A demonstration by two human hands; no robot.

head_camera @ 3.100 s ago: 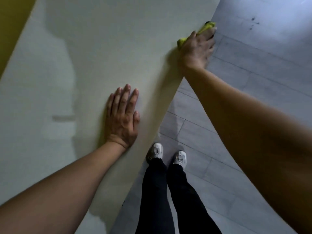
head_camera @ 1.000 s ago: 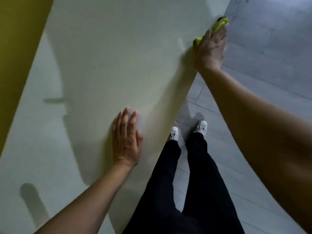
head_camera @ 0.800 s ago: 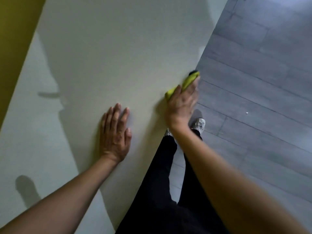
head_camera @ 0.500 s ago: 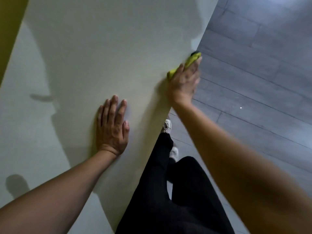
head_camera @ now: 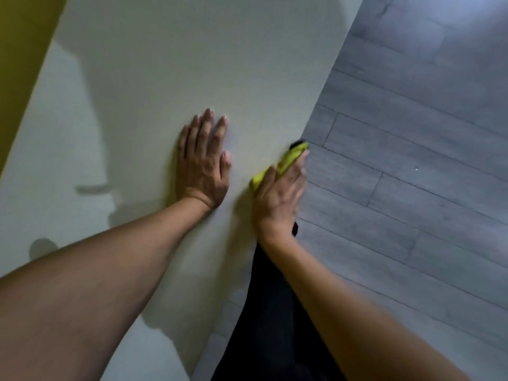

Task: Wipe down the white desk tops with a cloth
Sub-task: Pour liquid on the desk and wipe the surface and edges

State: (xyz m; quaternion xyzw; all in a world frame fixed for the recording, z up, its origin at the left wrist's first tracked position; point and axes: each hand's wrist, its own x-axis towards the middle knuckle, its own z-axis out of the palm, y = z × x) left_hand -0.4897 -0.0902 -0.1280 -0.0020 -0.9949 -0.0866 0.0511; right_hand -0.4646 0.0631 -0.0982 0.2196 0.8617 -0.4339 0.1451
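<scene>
On desk edge, R side: I see right hand pressing yellow cloth against the rim, fingers wrapped over it, grasping. Left hand flat on desk top, fingers straight, released, just beside the right. Grey floor beyond, black trousers below.

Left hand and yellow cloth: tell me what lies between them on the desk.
Head view: only bare white desk top separates the left hand from the yellow cloth under the right hand.
</scene>
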